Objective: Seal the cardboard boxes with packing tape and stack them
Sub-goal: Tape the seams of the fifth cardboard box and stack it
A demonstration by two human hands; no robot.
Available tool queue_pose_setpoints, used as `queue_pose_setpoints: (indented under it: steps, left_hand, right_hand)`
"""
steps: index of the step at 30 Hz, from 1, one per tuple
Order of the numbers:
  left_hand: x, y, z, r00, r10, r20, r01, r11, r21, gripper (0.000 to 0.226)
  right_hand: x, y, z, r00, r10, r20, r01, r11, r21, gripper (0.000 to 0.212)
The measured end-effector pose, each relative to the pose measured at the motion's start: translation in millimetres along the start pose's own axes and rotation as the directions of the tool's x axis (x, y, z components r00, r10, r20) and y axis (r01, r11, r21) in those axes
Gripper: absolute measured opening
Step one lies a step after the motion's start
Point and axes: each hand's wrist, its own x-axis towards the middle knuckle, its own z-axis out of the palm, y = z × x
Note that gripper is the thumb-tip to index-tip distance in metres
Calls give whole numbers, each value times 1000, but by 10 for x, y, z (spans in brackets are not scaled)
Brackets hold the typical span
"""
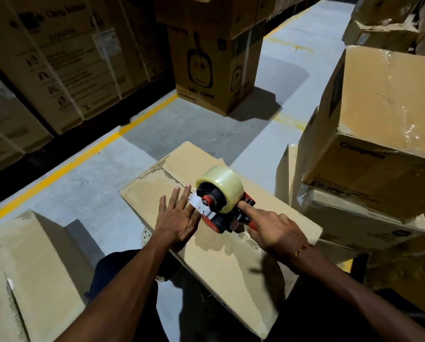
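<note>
A flat brown cardboard box [157,183] lies in front of me with its top seam running away from me. My left hand [179,218] presses flat on the box top with straight fingers, just left of the seam. My right hand [273,230] grips the handle of a red and black tape dispenser [221,206], index finger stretched along its top. The dispenser carries a roll of clear tape [222,180] and rests on the box beside my left fingertips. A strip of tape seems to lie on the box nearer to me.
Another brown box [36,270] stands at the lower left. A stack of taped boxes [384,114] rises at the right. A tall printed carton [211,65] stands ahead on the grey floor, with strapped cartons [58,58] behind a yellow floor line [83,159].
</note>
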Motion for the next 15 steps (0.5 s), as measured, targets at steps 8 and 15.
queue_pose_setpoints:
  steps: [8,15]
  left_hand:
    - [4,4,17,1000,-13,-6,13,1000,-11,66]
    - [-3,-4,22,1000,-8,-10,8,1000,-17,58]
  right_hand:
    - [-31,-27,-2,1000,-11,-7,11,1000,-7,62]
    - [6,-58,-140,998,-24,50,27,999,-43,59]
